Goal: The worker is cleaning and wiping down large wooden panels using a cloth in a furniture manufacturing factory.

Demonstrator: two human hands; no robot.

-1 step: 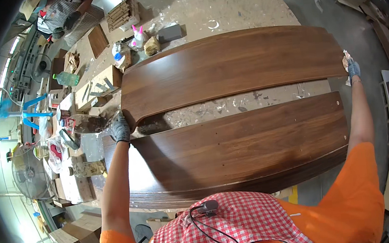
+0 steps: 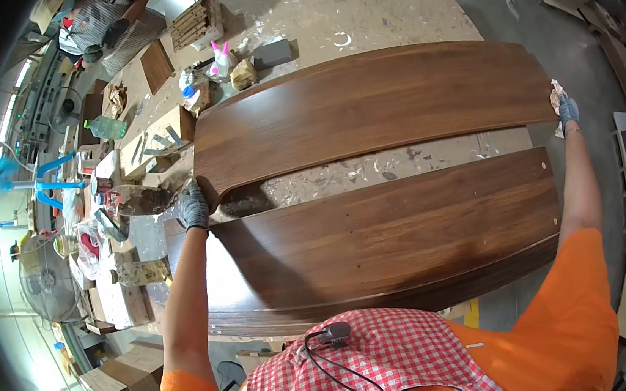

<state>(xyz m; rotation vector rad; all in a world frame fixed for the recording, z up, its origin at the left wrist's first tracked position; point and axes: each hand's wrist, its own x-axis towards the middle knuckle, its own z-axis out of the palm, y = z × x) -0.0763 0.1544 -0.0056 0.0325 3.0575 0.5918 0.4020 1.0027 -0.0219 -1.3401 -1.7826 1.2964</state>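
A long dark-brown wooden panel with a notched near left corner lies across the worktable. My left hand, in a grey glove, grips that panel at its near left corner. At the opposite end my right hand, gloved too, holds a crumpled pale rag against the panel's right end; its fingers are partly hidden. Closer to me lies a second brown panel, with small holes in its face, on top of a stack of similar panels. A gap showing the paint-spotted tabletop separates the two upper boards.
Left of the panels stand a dirty plastic bottle, a green bottle and a wooden block. Beyond are a grey block, pink-tipped bottles and stacked boards. A co-worker is at the far left.
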